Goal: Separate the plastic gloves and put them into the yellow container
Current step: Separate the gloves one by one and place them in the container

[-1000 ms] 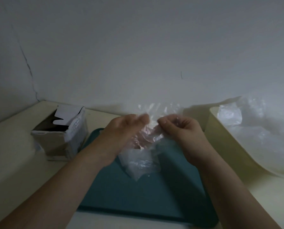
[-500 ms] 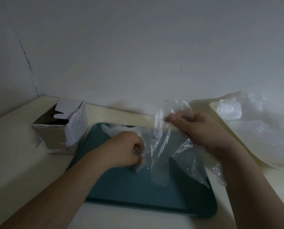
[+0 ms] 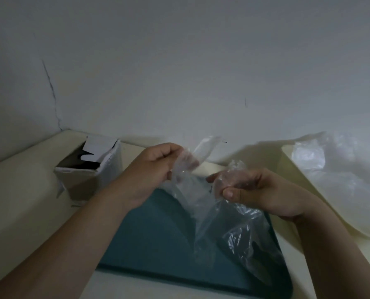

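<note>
Lifting off the teal tray point(image 3: 153, 240), the left grip point(image 3: 158, 167) is pinching the plastic gloves point(image 3: 203, 203) above it; the right grip point(image 3: 261, 188) is pinching them too. Peeling is proceeding; next, a freed glove likely needs carrying to the yellow container point(image 3: 289, 162) at the counter's right edge.

L hand point(image 3: 156, 167) now up off tray point(image 3: 158, 244), R hand point(image 3: 263, 190) lower, glove point(image 3: 201, 212) between both.

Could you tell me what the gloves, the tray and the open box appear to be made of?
The gloves look like thin clear plastic film: glossy, crinkled. The tray seems hard plastic, teal, matte. The box looks like cardboard, brown with white flap.
</note>
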Demonstrator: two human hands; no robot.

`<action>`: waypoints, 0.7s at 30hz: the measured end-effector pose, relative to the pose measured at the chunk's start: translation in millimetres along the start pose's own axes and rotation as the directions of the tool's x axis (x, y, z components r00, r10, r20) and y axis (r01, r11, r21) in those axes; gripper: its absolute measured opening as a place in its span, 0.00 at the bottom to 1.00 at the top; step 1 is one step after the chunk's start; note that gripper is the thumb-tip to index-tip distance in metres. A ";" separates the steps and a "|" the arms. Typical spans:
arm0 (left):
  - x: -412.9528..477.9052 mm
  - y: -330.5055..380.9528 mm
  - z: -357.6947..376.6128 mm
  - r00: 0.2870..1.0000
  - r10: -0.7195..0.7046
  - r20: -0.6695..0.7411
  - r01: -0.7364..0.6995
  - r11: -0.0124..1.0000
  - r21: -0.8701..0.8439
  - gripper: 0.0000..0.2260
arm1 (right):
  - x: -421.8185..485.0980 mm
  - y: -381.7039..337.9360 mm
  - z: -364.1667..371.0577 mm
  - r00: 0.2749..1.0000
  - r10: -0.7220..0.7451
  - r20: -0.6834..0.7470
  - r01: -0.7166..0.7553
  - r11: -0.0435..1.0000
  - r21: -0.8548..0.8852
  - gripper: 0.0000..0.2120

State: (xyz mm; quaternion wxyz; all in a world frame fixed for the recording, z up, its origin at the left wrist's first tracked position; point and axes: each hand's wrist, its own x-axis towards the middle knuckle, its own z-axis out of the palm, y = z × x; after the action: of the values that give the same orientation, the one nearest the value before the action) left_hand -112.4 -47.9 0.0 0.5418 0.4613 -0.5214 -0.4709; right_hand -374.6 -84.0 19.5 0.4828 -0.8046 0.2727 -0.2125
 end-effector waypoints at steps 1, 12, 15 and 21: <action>-2.3 2.6 1.2 0.998 -0.017 0.058 0.022 0.996 -0.089 0.07 | 0.4 -2.0 1.0 0.999 -0.005 -0.048 0.005 1.000 0.017 0.07; -0.7 3.6 16.9 0.944 -0.305 0.126 0.328 0.826 -0.459 0.13 | 14.3 -2.7 23.6 0.930 -0.006 -0.368 0.113 0.956 0.270 0.12; 1.6 -1.9 4.9 0.922 -0.321 0.218 0.388 0.769 -0.508 0.37 | 14.7 -0.7 20.8 0.912 0.028 -0.410 0.086 0.962 0.259 0.12; 1.9 -18.1 5.4 0.945 -0.205 0.255 0.276 0.919 -0.282 0.15 | 8.9 -1.2 14.9 0.900 0.025 -0.435 0.058 0.982 0.178 0.10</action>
State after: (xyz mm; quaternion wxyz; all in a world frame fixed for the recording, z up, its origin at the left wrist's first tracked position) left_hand -118.3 -52.2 -17.6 0.4848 0.3750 -0.4356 -0.6592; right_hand -358.5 -79.4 14.7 0.4812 -0.6902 0.3455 -0.4155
